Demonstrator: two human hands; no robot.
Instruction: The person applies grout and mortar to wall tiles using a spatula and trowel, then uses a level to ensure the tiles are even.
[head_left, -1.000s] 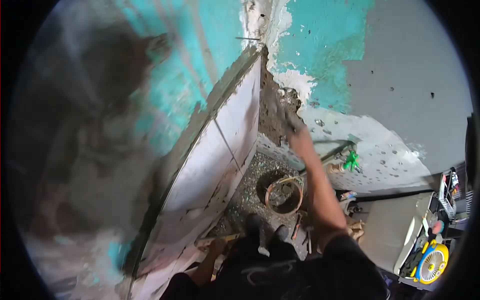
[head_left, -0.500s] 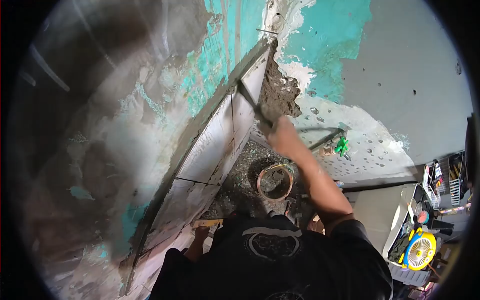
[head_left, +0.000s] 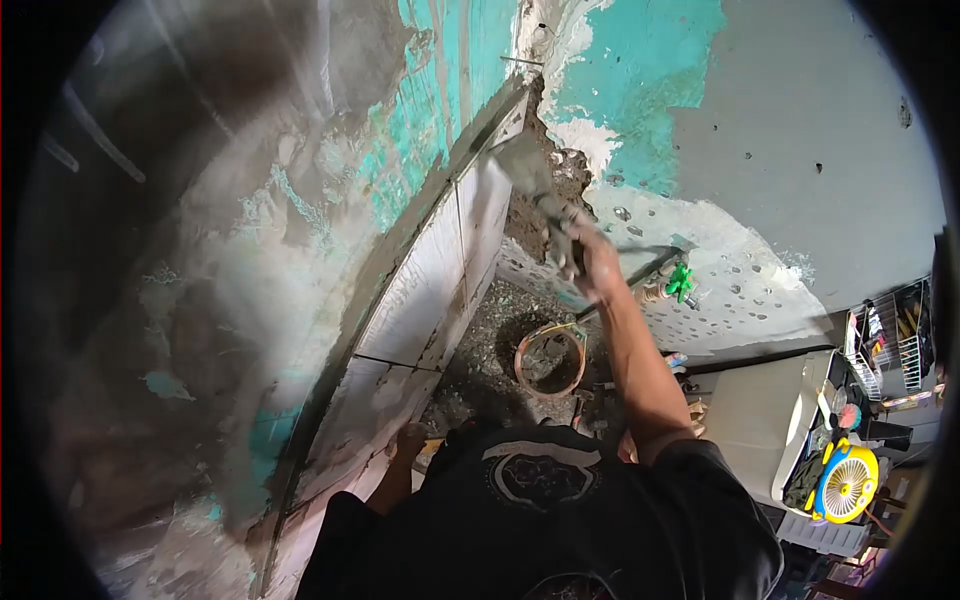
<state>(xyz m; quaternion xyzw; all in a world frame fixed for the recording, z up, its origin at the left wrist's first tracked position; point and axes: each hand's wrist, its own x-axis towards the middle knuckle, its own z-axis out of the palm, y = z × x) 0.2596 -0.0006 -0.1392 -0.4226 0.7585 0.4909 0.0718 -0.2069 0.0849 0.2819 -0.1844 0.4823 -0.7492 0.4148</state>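
Observation:
My right hand [head_left: 590, 255] is wrapped around the handle of a mortar-smeared trowel [head_left: 525, 165]. Its wide grey blade is raised by the corner, over the top edge of the white wall tiles [head_left: 420, 290]. Behind the blade, rough brown mortar [head_left: 545, 215] covers the corner on the adjoining wall. Low down on the left, my left hand [head_left: 410, 438] is close to the tiled wall, beside a yellow, straight-edged object [head_left: 430, 452]. My shirt partly hides that area, and the left fingers do not show clearly.
A round bucket with an orange rim [head_left: 550, 392] stands on the debris-strewn floor [head_left: 480, 340]. From the right wall juts a green-handled tap [head_left: 680, 283]. Further right are a pale, box-like appliance [head_left: 755, 420], a yellow-and-blue fan [head_left: 848, 485] and a wire rack [head_left: 890, 340].
My right hand has drawn back slightly to the right, and the trowel blade has swung up and left over the tile top. My left hand has shifted a little upward.

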